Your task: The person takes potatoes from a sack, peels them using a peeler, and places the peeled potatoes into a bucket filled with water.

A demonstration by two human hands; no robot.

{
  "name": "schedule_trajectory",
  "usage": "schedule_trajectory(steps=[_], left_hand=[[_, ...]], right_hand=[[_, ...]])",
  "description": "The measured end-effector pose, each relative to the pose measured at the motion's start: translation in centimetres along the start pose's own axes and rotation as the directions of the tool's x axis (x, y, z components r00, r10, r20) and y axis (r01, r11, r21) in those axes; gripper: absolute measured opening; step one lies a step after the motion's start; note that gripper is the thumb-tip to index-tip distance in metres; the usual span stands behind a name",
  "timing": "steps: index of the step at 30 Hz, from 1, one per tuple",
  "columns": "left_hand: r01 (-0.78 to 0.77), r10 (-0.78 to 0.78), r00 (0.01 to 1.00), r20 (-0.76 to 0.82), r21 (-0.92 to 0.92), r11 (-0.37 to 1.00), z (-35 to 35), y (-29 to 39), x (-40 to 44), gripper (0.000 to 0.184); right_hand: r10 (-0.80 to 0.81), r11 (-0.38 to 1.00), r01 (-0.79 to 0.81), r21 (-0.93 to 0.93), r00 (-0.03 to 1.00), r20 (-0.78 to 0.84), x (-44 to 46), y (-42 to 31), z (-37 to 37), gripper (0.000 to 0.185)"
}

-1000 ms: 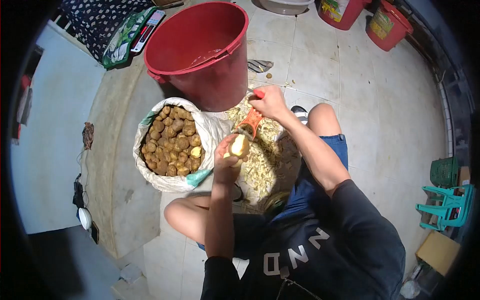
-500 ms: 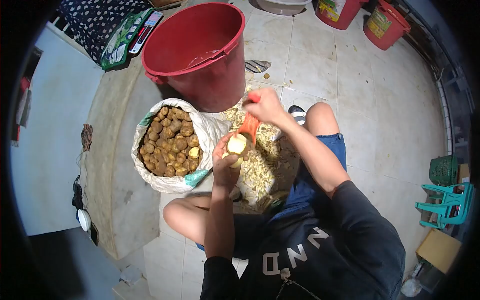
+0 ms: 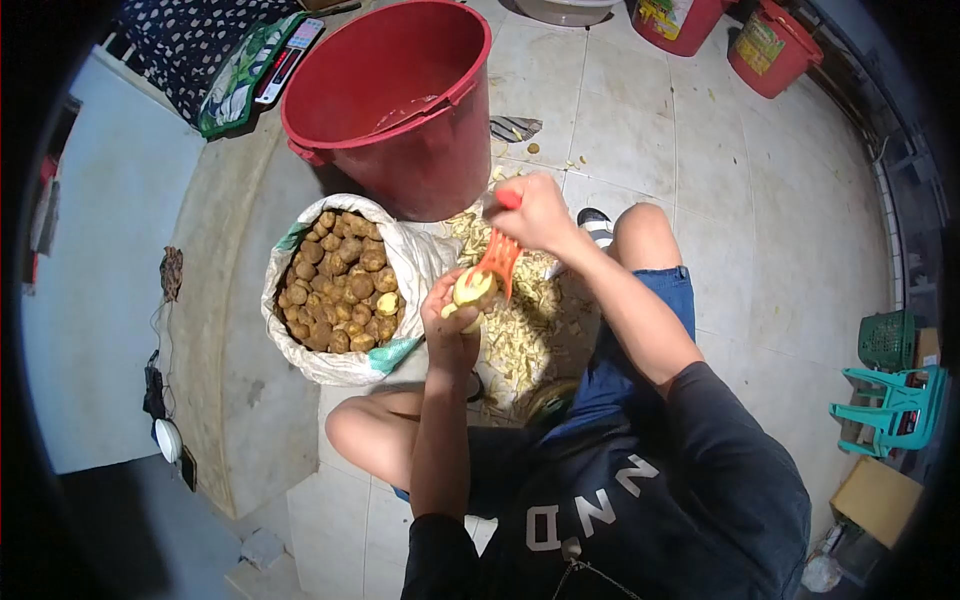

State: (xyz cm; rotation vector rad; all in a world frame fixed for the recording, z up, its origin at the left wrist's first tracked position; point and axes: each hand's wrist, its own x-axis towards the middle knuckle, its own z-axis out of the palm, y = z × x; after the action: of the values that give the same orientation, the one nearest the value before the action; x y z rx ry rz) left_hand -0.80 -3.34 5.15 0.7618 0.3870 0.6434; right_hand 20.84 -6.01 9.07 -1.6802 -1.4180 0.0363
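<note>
My left hand (image 3: 450, 338) is closed around a partly peeled potato (image 3: 470, 291), yellow where bare and brown on its right side. More pale yellow flesh or peel shows beside the thumb; I cannot tell which. An orange-red peeler (image 3: 503, 256) is gripped in my right hand (image 3: 536, 215), its head lying against the potato's upper side. Beneath both hands, a heap of pale peelings (image 3: 530, 330) covers the floor between my legs. To the left stands a white sack (image 3: 300, 362) of unpeeled potatoes (image 3: 345, 285), with one yellowish cut potato (image 3: 387, 304) among them.
A large red tub (image 3: 430, 170) stands just behind the sack. A digital scale (image 3: 290, 62) lies at upper left, above a concrete ledge (image 3: 255, 400). Red buckets (image 3: 768, 50) are at the far right back. A turquoise plastic stool (image 3: 895, 410) and green basket (image 3: 886, 340) sit at right.
The peeler's head has come down onto the potato, and the potato has tilted slightly in my left hand. Both hands keep their grip; the surroundings look the same.
</note>
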Motion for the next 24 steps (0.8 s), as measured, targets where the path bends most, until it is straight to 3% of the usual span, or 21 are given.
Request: schedule_trajectory(steps=[2, 3, 4, 6, 7, 8, 10, 11, 12, 13, 14, 15, 16, 18, 19, 20, 22, 23, 24], left_hand=[[0.009, -0.006, 1.000, 0.029, -0.108, 0.994, 1.2, 0.8, -0.3, 0.069], [0.039, -0.036, 0.999, 0.021, -0.158, 0.987, 1.7, 1.2, -0.3, 0.069], [0.075, -0.075, 0.997, 0.012, -0.208, 0.975, 1.9, 1.3, -0.3, 0.068], [0.064, -0.066, 0.998, -0.003, -0.190, 0.980, 1.6, 0.9, -0.2, 0.069], [0.037, -0.035, 0.999, 0.022, -0.117, 0.992, 1.1, 0.6, 0.0, 0.072], [0.008, -0.006, 0.999, 0.049, -0.042, 0.999, 0.7, 0.4, -0.2, 0.076], [0.064, -0.058, 0.996, 0.068, -0.089, 0.994, 1.0, 1.1, -0.7, 0.076], [0.076, -0.067, 0.996, 0.060, -0.162, 0.984, 1.1, 1.1, -0.7, 0.074], [0.091, -0.081, 0.995, 0.050, -0.235, 0.968, 1.2, 1.1, -0.6, 0.072], [0.092, -0.084, 0.995, 0.045, -0.238, 0.967, 1.4, 0.8, -0.6, 0.072], [0.024, -0.027, 0.999, -0.030, -0.099, 0.995, 1.8, 0.5, -0.5, 0.070], [-0.038, 0.042, 0.995, -0.090, 0.048, 0.998, 2.1, 0.4, -0.3, 0.068], [-0.038, 0.043, 0.995, -0.091, 0.047, 0.998, 1.9, 0.4, -0.4, 0.068], [0.033, -0.020, 0.998, 0.060, -0.220, 0.975, 1.5, 0.7, -0.5, 0.065], [0.077, -0.063, 0.996, 0.065, -0.237, 0.968, 1.5, 1.0, -0.5, 0.064], [0.079, -0.065, 0.996, 0.068, -0.236, 0.968, 1.5, 1.1, -0.3, 0.064], [0.025, -0.026, 0.999, -0.036, -0.043, 0.999, 1.9, 0.9, -0.4, 0.064], [-0.009, 0.012, 0.998, -0.064, 0.051, 0.999, 2.5, 0.6, -0.4, 0.066], [-0.007, 0.010, 0.998, -0.068, 0.052, 0.999, 2.0, 0.5, -0.6, 0.066]], right_hand=[[0.349, 0.937, -0.349, -0.008, 0.937, -0.003, 0.1, 2.8, 0.4, 0.026], [0.494, 0.853, -0.503, 0.140, 0.864, 0.096, 0.4, 2.3, -0.2, 0.027], [0.494, 0.853, -0.503, 0.140, 0.864, 0.094, 0.4, 1.5, -0.1, 0.027], [0.204, 0.953, -0.203, 0.224, 0.979, 0.020, 0.1, -0.6, 0.2, 0.027], [0.075, 0.997, -0.075, 0.033, 0.997, 0.014, 0.2, -1.2, -0.4, 0.027], [0.077, 0.996, -0.077, 0.034, 0.997, 0.017, 0.1, -0.1, 0.0, 0.027], [0.372, 0.924, -0.373, 0.085, 0.928, 0.022, 0.3, 2.5, 0.6, 0.028], [0.501, 0.838, -0.508, 0.199, 0.861, 0.087, 0.2, 3.2, 0.7, 0.027], [0.501, 0.839, -0.507, 0.199, 0.861, 0.085, 0.3, 2.1, 0.4, 0.027], [0.340, 0.922, -0.342, 0.183, 0.939, 0.041, 0.3, -0.2, -0.4, 0.025], [0.168, 0.973, -0.166, 0.160, 0.986, 0.002, 0.4, -1.8, -1.0, 0.024], [-0.035, 0.999, 0.034, -0.024, 0.999, -0.033, 0.4, -2.2, -1.4, 0.021], [-0.035, 0.999, 0.035, -0.024, 0.999, -0.032, 0.3, -0.8, -1.0, 0.021], [0.346, 0.938, -0.346, -0.007, 0.938, -0.001, 0.3, 1.8, -0.2, 0.020], [0.526, 0.833, -0.531, 0.158, 0.847, 0.071, 0.3, 2.0, -0.5, 0.021], [0.528, 0.832, -0.531, 0.158, 0.847, 0.068, -0.2, 2.0, -0.2, 0.021], [0.245, 0.927, -0.226, 0.300, 0.969, -0.027, -0.4, -1.4, -1.1, 0.023], [0.060, 0.998, -0.060, 0.021, 0.998, -0.024, -0.2, -2.0, -1.9, 0.023], [0.063, 0.998, -0.062, 0.023, 0.998, -0.022, -0.4, -1.3, -1.6, 0.023]])
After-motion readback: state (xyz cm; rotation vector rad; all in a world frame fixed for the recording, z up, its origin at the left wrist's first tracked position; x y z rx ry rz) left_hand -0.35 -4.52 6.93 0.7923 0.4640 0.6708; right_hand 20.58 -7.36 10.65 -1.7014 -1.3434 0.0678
